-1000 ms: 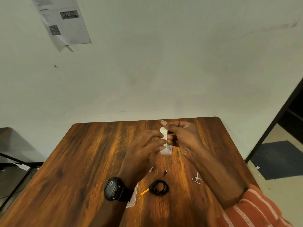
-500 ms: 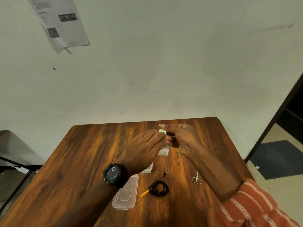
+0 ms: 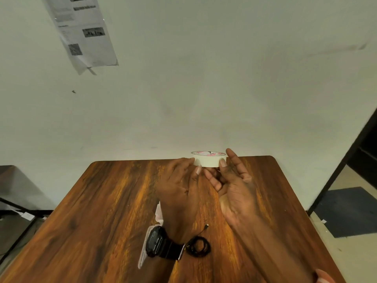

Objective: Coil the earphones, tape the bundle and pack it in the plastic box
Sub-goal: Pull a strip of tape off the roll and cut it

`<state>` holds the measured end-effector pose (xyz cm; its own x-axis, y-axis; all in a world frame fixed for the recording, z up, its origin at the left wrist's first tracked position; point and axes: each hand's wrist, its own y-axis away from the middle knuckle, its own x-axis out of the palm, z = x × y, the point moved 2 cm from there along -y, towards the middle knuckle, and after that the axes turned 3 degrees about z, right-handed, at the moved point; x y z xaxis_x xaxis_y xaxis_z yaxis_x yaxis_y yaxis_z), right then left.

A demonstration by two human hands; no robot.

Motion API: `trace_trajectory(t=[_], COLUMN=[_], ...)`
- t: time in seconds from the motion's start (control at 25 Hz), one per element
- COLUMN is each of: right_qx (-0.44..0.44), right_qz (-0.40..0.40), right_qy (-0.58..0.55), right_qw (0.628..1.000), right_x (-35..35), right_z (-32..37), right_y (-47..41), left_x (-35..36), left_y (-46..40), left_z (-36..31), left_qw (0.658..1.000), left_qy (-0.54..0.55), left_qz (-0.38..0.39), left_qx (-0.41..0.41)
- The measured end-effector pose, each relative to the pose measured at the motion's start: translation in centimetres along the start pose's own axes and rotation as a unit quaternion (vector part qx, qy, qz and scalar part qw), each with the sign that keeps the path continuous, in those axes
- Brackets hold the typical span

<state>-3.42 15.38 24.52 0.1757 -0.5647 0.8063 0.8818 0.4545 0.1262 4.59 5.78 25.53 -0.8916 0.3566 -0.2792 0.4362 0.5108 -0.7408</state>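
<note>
A white tape roll point(image 3: 208, 159) is held flat above the far part of the wooden table point(image 3: 102, 201). My left hand point(image 3: 180, 188) grips its left side with the fingertips. My right hand point(image 3: 234, 184) holds its right side between thumb and fingers, palm turned up. The coiled black earphones point(image 3: 199, 246) lie on the table near my left wrist, with the plug end point(image 3: 206, 225) sticking out. The clear plastic box point(image 3: 143, 254) lies mostly hidden under my left forearm and black watch point(image 3: 155, 243).
A printed sheet point(image 3: 83, 31) hangs on the wall at upper left. A dark table point(image 3: 14, 186) stands to the left. A dark doorway and floor mat point(image 3: 346, 211) are at the right. The scissors are hidden behind my right forearm.
The roll turned from upright to lying flat and rose toward the far table edge. Both hands moved forward with it; my right palm opened upward. My left forearm now covers the box.
</note>
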Motion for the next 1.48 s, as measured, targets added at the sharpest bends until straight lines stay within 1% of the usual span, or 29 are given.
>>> trace_trajectory(t=[0.08, 0.28, 0.52, 0.76, 0.88, 0.96, 1.0, 1.12, 1.24, 1.36, 1.48], right_qx=[-0.019, -0.084, -0.134, -0.156, -0.159, -0.168, -0.169, -0.145, -0.13, -0.127, -0.12], right_qz=[0.013, 0.038, 0.053, 0.063, 0.062, 0.065, 0.066, 0.064, 0.06, 0.056, 0.063], right_qy=[-0.002, 0.021, 0.044, 0.057, 0.071, 0.085, 0.085, 0.051, 0.029, 0.033, 0.042], right_qw=[1.0, 0.996, 0.989, 0.984, 0.983, 0.98, 0.98, 0.986, 0.989, 0.99, 0.99], right_x=[0.4, 1.0, 1.6, 1.7, 1.6, 1.8, 1.8, 2.0, 2.0, 1.9, 1.9], right_z=[0.0, 0.0, 0.8, 1.3, 1.3, 1.3, 1.3, 1.3, 1.5, 1.4, 1.1], right_y=[0.4, 1.1, 1.8, 2.2, 2.3, 2.3, 2.3, 2.1, 2.0, 1.8, 1.9], left_x=[-0.4, -0.4, -0.7, -0.9, -0.7, -0.7, -0.8, -1.3, -1.4, -1.5, -1.2], left_y=[-0.2, -0.3, -0.9, -1.1, -0.9, -1.2, -1.5, -2.3, -1.7, -1.2, -1.7], left_z=[-0.1, -0.7, -2.0, -2.7, -2.9, -2.9, -2.7, -1.9, -2.3, -2.7, -2.5], left_qw=[1.0, 1.0, 0.998, 0.99, 0.974, 0.968, 0.973, 0.996, 1.0, 0.997, 0.999], left_qy=[-0.005, -0.02, -0.049, -0.108, -0.171, -0.187, -0.173, -0.084, -0.009, 0.045, 0.022], left_qz=[-0.015, -0.012, -0.008, 0.027, 0.058, 0.067, 0.061, 0.017, -0.01, -0.024, -0.014], left_qx=[0.004, 0.011, 0.039, 0.091, 0.138, 0.154, 0.141, 0.035, -0.02, -0.053, -0.038])
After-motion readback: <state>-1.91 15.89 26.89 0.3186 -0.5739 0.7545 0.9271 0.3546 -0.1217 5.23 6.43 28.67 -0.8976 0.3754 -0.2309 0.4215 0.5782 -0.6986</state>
